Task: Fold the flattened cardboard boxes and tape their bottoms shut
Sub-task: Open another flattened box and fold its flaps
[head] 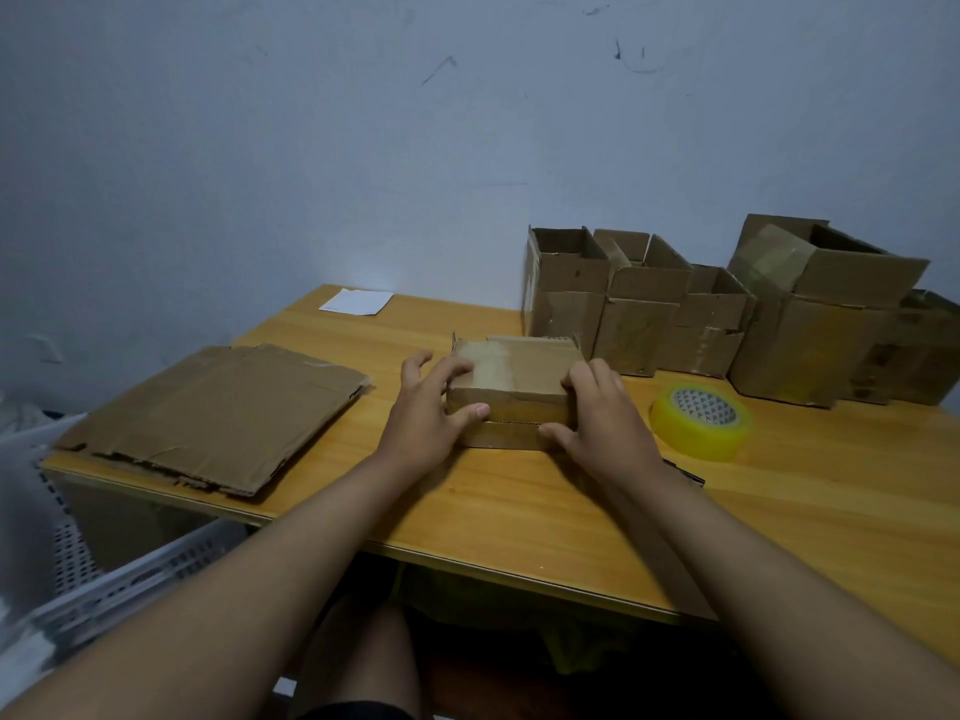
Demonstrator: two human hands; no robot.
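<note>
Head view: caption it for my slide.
Both hands grip a small brown cardboard box beside a yellow tape roll.

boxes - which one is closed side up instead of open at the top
The small box between the left hand and right hand. Its closed flaps face up, while the boxes by the wall stand with open tops.
</note>
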